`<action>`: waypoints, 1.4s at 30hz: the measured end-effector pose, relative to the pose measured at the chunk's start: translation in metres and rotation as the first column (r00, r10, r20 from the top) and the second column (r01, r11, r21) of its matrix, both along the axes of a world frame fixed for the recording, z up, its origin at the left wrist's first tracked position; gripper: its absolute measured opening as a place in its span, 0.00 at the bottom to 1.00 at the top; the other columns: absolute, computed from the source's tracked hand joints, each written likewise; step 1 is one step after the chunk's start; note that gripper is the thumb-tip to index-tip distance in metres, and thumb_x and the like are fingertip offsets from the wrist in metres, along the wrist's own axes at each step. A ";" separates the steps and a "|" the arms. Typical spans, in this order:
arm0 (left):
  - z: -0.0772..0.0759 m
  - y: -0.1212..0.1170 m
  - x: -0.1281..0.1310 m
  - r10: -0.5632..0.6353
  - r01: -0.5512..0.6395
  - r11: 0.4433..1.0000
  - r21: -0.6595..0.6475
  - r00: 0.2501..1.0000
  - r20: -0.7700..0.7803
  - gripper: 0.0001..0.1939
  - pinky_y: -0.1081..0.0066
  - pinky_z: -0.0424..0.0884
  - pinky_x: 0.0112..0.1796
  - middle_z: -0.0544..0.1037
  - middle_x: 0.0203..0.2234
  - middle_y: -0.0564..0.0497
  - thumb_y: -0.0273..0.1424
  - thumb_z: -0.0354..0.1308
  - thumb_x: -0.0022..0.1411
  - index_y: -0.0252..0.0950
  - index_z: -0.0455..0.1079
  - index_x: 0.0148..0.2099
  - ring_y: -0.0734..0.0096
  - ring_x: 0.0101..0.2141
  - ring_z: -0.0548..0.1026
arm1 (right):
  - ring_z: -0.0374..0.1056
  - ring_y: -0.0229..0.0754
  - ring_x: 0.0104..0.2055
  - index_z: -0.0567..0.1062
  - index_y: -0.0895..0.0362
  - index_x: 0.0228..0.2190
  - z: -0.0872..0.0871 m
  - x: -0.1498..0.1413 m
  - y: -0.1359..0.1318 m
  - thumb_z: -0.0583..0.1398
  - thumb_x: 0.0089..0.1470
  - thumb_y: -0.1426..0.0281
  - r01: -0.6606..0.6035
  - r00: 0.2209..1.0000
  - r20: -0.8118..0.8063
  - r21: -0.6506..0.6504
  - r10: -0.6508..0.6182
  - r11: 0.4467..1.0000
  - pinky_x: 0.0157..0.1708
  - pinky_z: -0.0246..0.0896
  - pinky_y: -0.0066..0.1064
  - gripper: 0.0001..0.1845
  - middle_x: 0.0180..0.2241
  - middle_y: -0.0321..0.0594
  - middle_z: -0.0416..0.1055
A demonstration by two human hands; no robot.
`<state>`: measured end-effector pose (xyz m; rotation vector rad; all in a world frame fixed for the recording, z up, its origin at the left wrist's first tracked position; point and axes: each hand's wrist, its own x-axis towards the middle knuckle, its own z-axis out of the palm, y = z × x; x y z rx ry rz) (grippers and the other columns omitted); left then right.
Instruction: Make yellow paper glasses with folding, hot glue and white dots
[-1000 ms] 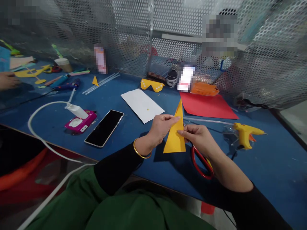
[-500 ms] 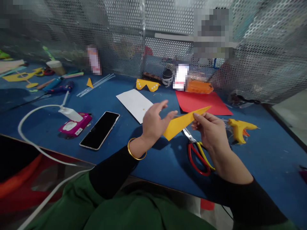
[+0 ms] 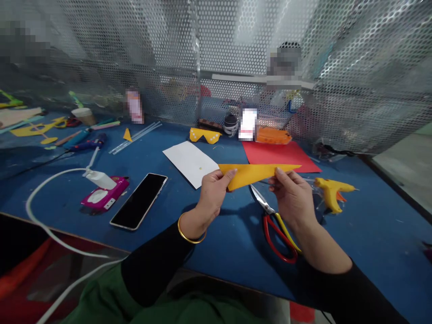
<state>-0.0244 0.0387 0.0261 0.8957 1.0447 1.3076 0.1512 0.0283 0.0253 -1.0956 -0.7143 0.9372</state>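
A long, pointed piece of yellow paper (image 3: 254, 174) is stretched between my two hands above the blue table. Its wide end is pinched by my left hand (image 3: 213, 192), thumb on top. My right hand (image 3: 293, 194) grips it near the narrow tip, which points right. Just below the paper lie scissors (image 3: 277, 231) with one red and one yellow handle, blades toward the far side. A white sheet (image 3: 191, 163) lies beyond my left hand, and a red sheet (image 3: 280, 155) lies flat behind the right one.
A yellow glue gun (image 3: 332, 193) rests on the right. To the left are a black phone (image 3: 139, 201) and a purple power socket (image 3: 104, 194) with a white cable. Yellow paper glasses (image 3: 204, 135) and an orange packet (image 3: 273, 135) sit near the perforated metal screen (image 3: 162, 58).
My left hand, open beside the paper before, has closed on its wide end. The paper has turned to lie more level. The whole view has shifted, with the table appearing lower.
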 end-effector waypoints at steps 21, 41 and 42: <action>0.001 0.004 -0.004 -0.136 0.140 0.989 -0.044 0.987 0.083 0.18 0.74 0.68 0.30 0.84 0.36 0.46 0.37 0.75 0.47 0.33 0.79 0.39 0.72 0.30 0.78 | 0.60 0.35 0.23 0.79 0.56 0.25 0.003 -0.001 -0.010 0.67 0.47 0.56 -0.182 0.818 0.539 -0.093 0.204 0.979 0.24 0.57 0.29 0.15 0.20 0.34 0.69; 0.000 0.006 -0.006 -0.089 0.092 0.985 -0.143 0.996 0.027 0.04 0.72 0.69 0.30 0.82 0.26 0.48 0.28 0.70 0.51 0.33 0.79 0.30 0.73 0.26 0.78 | 0.71 0.43 0.32 0.77 0.54 0.35 0.009 0.014 -0.021 0.60 0.54 0.53 -0.262 0.544 0.764 -0.239 0.348 0.935 0.33 0.64 0.34 0.17 0.31 0.40 0.77; 0.001 0.007 -0.007 -0.060 0.064 0.986 -0.154 0.998 0.034 0.04 0.72 0.68 0.30 0.82 0.25 0.48 0.27 0.70 0.51 0.33 0.79 0.30 0.73 0.26 0.78 | 0.72 0.44 0.33 0.76 0.54 0.38 0.007 0.024 -0.028 0.60 0.54 0.55 -0.223 0.385 0.853 -0.286 0.354 0.932 0.33 0.63 0.35 0.17 0.33 0.41 0.78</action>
